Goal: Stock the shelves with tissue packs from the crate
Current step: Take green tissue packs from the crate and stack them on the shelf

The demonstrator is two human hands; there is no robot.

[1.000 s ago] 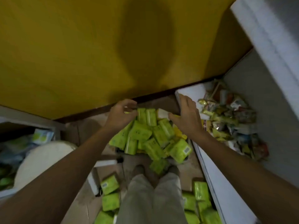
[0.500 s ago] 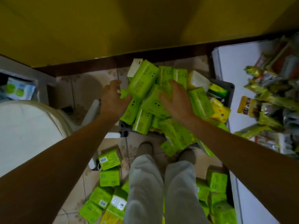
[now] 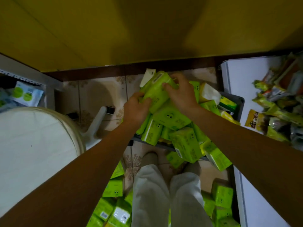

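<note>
Step in hand: pick-up from the crate (image 3: 236, 102), a dark grey bin on the tiled floor against the yellow wall (image 3: 131, 30), just ahead of our feet. It is heaped above its rim with green tissue packs (image 3: 173, 118), so we judge the stocking far from finished.

Item held: top pack (image 3: 157, 92), long and green, lying tilted on the heap.
- Left hand (image 3: 136, 110): grips the near end, fingers curled round the edge.
- Right hand (image 3: 182, 94): clasps the far side, fingers bent over the top, thumb on the upper face.
- Whether the pack has come clear of the heap, we cannot tell.

Next move, as we judge it: lift straight up, then turn toward a shelf. The packs beneath lie loose and several overhang the near rim, so a sideways drag could spill more.

Surroundings:
- White shelf (image 3: 237, 82), right, with mixed snack packets (image 3: 278, 99).
- Left shelf (image 3: 19, 74), with blue-and-white packets (image 3: 24, 94).
- White round top (image 3: 32, 136), low left, near the crate.
- Loose packs (image 3: 114, 202) on the floor, both sides of our legs (image 3: 152, 194).

Obstructions: the loose packs crowd our footing; the round top narrows the way to the left shelf. Which shelf is meant, we cannot tell.
</note>
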